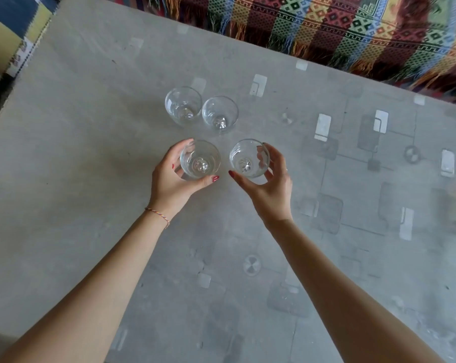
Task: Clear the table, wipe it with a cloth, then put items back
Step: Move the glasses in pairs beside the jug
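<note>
Several clear drinking glasses stand or hang over a grey glossy table (72,158). My left hand (169,184) grips one glass (200,159) around its side, thumb near its front. My right hand (270,192) holds a second glass (249,158), slightly tilted, with fingers curled round its right side. Two more glasses stand side by side just beyond: the left one (183,106) and the right one (220,114). I cannot tell whether the held glasses touch the table. No cloth is in view.
A striped, fringed woven blanket (339,30) hangs along the table's far right edge. A blue and yellow patterned fabric (15,27) lies past the far left corner. The tabletop reflects ceiling shapes on its right half.
</note>
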